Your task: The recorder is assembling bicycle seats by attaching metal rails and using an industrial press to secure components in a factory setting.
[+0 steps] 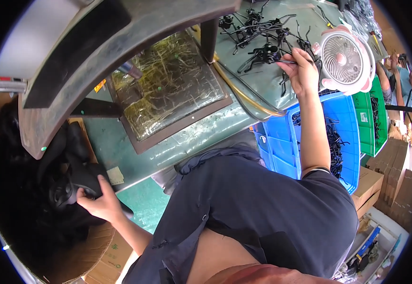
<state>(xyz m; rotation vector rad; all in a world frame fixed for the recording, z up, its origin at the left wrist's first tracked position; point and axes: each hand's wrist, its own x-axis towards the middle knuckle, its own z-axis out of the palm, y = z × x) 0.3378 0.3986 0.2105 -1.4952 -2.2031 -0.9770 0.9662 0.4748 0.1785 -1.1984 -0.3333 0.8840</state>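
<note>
At the left, my left hand (101, 201) grips the edge of a smooth black moulded part (88, 180), thumb on one side and fingers partly hidden. It is over a carton (99, 244) filled with dark black parts, too dark to tell apart. My right hand (303, 71) reaches to the far right of the bench and pinches a thin black lever-like part (287, 61). Beside it lies a pile of black parts with thin bent arms (258, 28), tangled together.
A machine frame (87, 42) arches over a tape-covered plate (168, 85) on the green bench (187, 137). A pink-and-white fan (342, 59) stands right of my right hand. Below are blue (279, 146) and green (364, 120) bins with black parts. Cartons (367, 187) stand at right.
</note>
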